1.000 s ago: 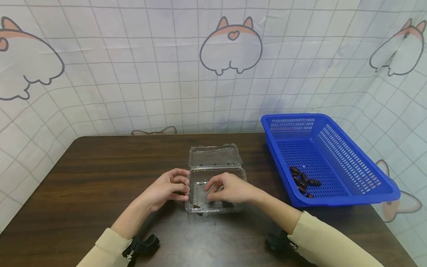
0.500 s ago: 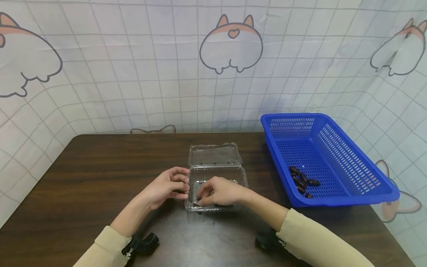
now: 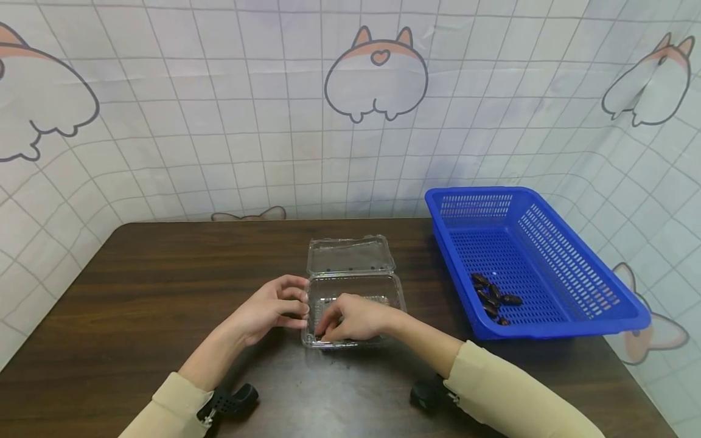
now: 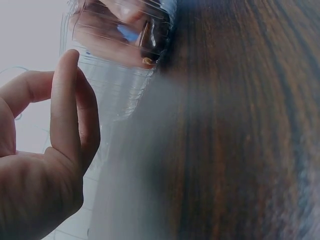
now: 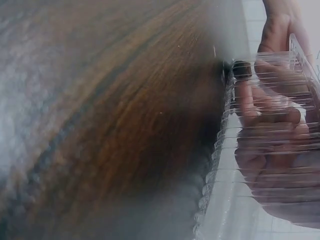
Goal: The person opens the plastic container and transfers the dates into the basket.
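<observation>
A clear plastic clamshell box [image 3: 398, 293] stands on the table with its lid [image 3: 350, 257] folded back. My left hand [image 3: 274, 311] rests its fingertips on the box's left wall, fingers loosely bent. Inside the box my right hand [image 3: 356, 319] reaches down to the front left corner, where thumb and fingers pinch a date. Through the plastic in the left wrist view, the shiny dark brown date [image 4: 151, 37] shows between the fingertips, its small yellowish end low. The right wrist view shows the same date [image 5: 242, 70] as a dark piece at the fingertips.
On the right stands a blue perforated basket [image 3: 547, 330] with several dates [image 3: 489, 295] near its left wall. The dark wooden table [image 3: 181, 274] reaches back to a white gridded cloth [image 3: 219, 121]. Black straps [image 3: 235, 401] sit at both wrists.
My right hand has moved left and down inside the box to its front left corner, and its fingers have closed on the date. My left hand has stayed on the box's wall.
</observation>
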